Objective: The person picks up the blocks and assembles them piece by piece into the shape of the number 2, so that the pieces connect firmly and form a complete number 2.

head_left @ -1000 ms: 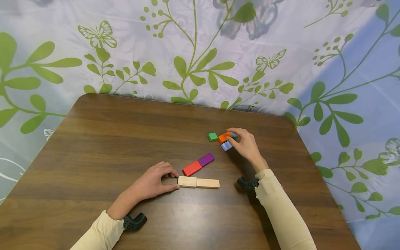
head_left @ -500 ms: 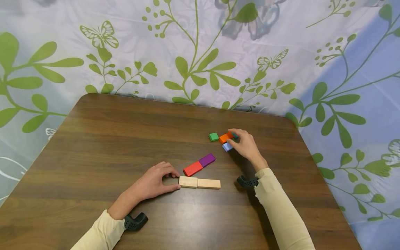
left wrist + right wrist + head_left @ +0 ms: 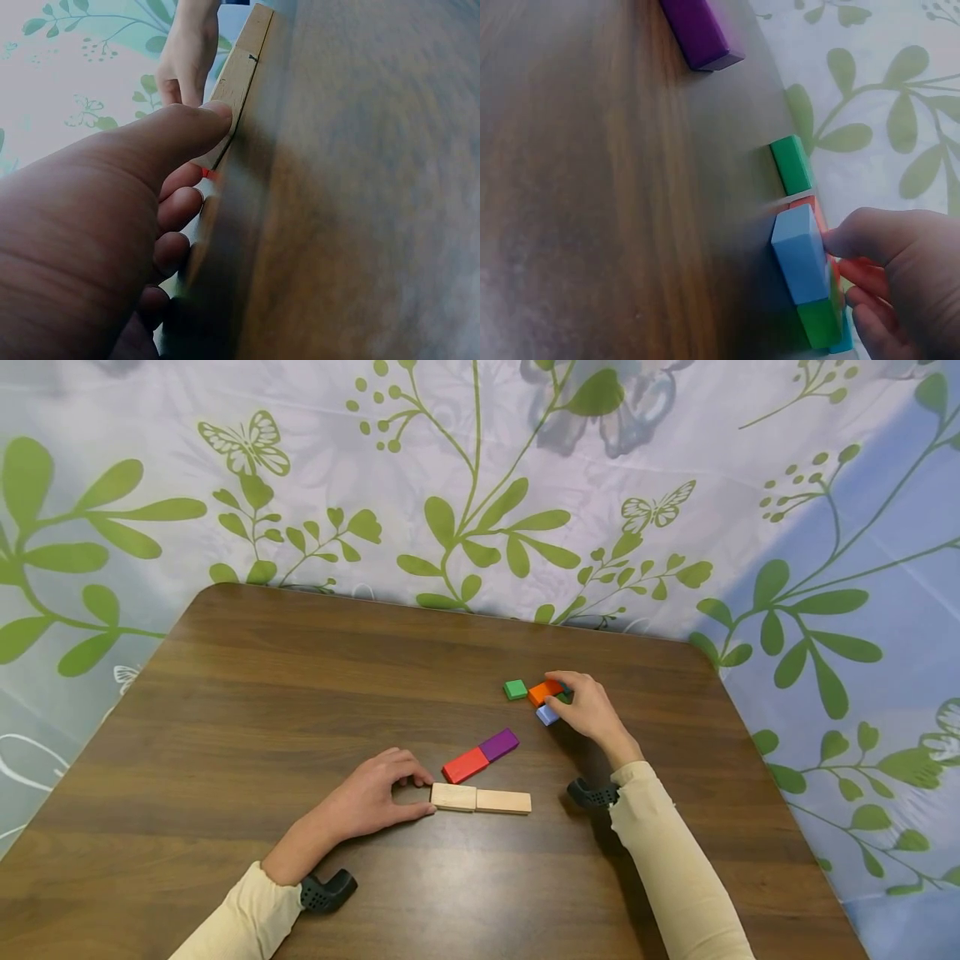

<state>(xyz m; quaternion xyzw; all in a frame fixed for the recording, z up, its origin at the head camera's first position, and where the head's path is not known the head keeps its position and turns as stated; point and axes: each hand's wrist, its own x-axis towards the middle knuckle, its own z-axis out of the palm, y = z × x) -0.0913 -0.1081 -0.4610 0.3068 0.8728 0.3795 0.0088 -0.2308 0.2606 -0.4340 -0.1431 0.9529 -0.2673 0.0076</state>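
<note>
At its left end, the left hand point(image 3: 371, 797) holds a light wooden block point(image 3: 453, 797) between thumb and fingertips; a second wooden block point(image 3: 503, 802) lies end to end with it. The right hand point(image 3: 592, 710) pinches an orange block point(image 3: 543, 694) within a small cluster. A light blue block point(image 3: 801, 255), a green block point(image 3: 821, 322) and a teal block point(image 3: 843, 339) show beside its fingers in the right wrist view. The left wrist view shows the left thumb against the wooden block point(image 3: 234, 86).
Between the hands lie a red block point(image 3: 465, 765) and a purple block point(image 3: 499, 744), end to end and slanted. A separate green block point(image 3: 515, 689) is left of the cluster. Patterned cloth point(image 3: 300, 468) hangs behind the brown table point(image 3: 247, 693).
The head view has shifted slightly. The right hand has moved a little left over the cluster, covering more of the teal block. The left hand keeps its place at the wooden block.
</note>
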